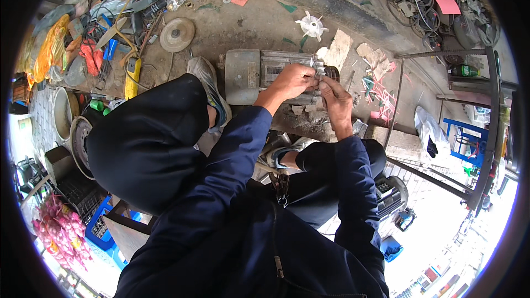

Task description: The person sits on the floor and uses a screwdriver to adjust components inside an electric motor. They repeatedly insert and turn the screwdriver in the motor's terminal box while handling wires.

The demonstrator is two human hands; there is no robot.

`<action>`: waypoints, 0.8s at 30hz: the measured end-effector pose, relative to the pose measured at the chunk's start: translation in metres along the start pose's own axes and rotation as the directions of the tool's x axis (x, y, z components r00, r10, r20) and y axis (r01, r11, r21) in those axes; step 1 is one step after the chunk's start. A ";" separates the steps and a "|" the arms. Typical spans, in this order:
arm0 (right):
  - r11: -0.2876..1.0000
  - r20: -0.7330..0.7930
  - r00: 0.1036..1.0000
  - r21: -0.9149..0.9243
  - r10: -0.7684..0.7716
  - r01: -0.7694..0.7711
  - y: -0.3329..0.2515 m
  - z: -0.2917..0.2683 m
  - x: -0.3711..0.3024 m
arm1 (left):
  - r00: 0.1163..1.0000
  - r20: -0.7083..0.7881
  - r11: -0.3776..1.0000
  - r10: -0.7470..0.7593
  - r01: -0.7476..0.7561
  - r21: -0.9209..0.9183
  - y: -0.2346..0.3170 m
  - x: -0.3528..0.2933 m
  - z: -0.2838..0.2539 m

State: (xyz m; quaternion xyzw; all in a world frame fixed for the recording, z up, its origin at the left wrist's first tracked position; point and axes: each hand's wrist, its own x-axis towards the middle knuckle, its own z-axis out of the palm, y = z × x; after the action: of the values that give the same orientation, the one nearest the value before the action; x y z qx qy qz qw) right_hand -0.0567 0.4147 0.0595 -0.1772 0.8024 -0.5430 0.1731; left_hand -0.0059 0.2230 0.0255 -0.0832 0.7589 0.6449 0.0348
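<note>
A grey electric motor lies on its side on the dirty ground in front of me, its finned body running to the right. My left hand reaches over the motor's right part, its fingers closed in a pinch. Close against it, my right hand is also closed, its thumb and fingertips meeting the left fingertips. A small pale metal-looking piece shows at the fingertips. What exactly each hand pinches is too small to make out. Beyond the motor's right end lies a pale fan wheel with several blades.
A round metal disc lies to the far left, near a yellow tool and heaped cables and bags. Torn cardboard and pink strings lie right of the motor. A metal frame stands at the right. My shoe rests beside the motor.
</note>
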 end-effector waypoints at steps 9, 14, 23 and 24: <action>0.933 -0.045 0.976 0.308 0.211 -0.188 -0.026 -0.009 -0.013 | 1.000 -0.031 0.999 0.000 -0.002 -0.045 -0.002 -0.002 0.006; 0.956 -0.022 0.985 0.248 0.169 -0.159 -0.025 -0.006 -0.009 | 0.999 -0.053 0.978 0.006 -0.017 -0.209 -0.001 -0.003 0.008; 0.794 0.048 0.922 0.492 0.385 -0.357 -0.042 0.009 -0.023 | 0.973 -0.170 0.976 0.157 -0.126 0.180 0.012 -0.013 0.012; 0.876 -0.097 0.938 0.400 0.333 -0.269 -0.040 0.011 -0.023 | 0.970 -0.177 0.974 0.165 -0.132 0.185 0.012 -0.013 0.013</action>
State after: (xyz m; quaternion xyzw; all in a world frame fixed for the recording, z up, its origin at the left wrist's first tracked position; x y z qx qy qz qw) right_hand -0.0274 0.4031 0.0953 0.0322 0.7107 -0.6673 0.2204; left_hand 0.0041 0.2384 0.0370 -0.0844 0.8156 0.5668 -0.0797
